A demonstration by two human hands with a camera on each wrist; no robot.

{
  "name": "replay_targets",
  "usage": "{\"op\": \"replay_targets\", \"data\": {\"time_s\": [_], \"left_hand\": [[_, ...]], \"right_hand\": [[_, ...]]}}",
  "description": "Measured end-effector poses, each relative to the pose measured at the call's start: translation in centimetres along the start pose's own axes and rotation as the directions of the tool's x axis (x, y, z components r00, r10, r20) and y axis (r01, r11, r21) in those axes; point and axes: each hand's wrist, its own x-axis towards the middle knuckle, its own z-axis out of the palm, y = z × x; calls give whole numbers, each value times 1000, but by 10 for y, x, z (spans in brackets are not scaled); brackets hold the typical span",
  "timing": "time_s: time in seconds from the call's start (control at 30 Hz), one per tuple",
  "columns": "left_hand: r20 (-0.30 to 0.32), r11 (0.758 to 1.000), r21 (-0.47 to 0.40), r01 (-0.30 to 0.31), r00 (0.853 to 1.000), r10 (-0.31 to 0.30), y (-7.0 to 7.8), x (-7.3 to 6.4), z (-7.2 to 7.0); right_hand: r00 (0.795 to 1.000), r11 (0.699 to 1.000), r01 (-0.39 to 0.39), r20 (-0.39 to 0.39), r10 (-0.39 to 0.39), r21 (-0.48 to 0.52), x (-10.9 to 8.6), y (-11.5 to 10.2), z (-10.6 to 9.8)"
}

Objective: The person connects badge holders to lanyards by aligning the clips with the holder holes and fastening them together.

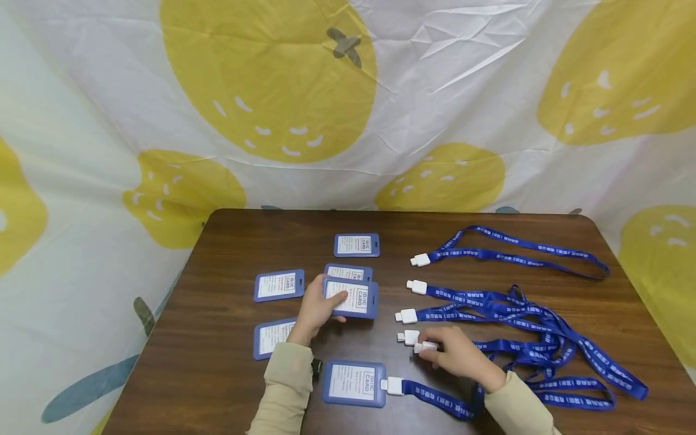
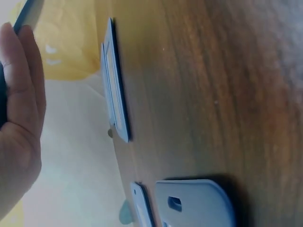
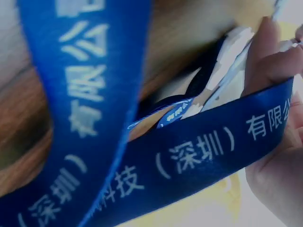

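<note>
A brown wooden counter (image 1: 174, 386) carries blue badge holders (image 1: 279, 286) at left and middle. Blue lanyards (image 1: 489, 255) lie at right

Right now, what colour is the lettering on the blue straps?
The lettering is white, clearest in the right wrist view.

Blue badge holders (image 1: 354, 403) frame white cards (image 1: 352, 382) bearing dark print, alongside royal-blue lanyards (image 1: 435, 397) patterned with white lettering and tipped with white connectors (image 1: 409, 316). The surface (image 1: 217, 393) is dark brown with a streaked wood grain. Sleeves (image 1: 285, 374) are beige; the white backdrop cloth (image 1: 435, 109) carries large yellow fruit (image 1: 272, 72), white-flecked, and blue-grey leaves (image 1: 89, 389).
</note>
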Motion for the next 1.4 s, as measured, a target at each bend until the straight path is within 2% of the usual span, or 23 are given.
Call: {"op": "replay_targets", "data": {"time_s": [0.13,0.27,0.5,0.77,1.0,1.27,1.4], "left_hand": [[6,997,-55,-51,999,51,2,-3,0],[27,989,-123,-88,995,92,4,-8,1],[41,974,-200,-104,993,114,10,-14,5],[32,966,-210,-148,987,159,12,-19,9],[34,967,-197,-158,985,168,16,-22,12],[42,964,-241,-109,992,123,19,-25,16],[19,970,-220,-102,994,109,20,-25,18]], "right_hand": [[999,995,-34,-13,36,92,5,-2,-1],[995,989,-79,-46,86,129,10,-3,-2],[987,986,-66,-134,87,154,20,-7,-2],[976,983,-53,-199,88,175,32,-12,-5],[971,967,-74,-203,125,244,41,-20,-2],[967,945,-88,-201,157,316,43,-56,-13],[964,929,-106,-194,184,354,47,-45,-10]]}}
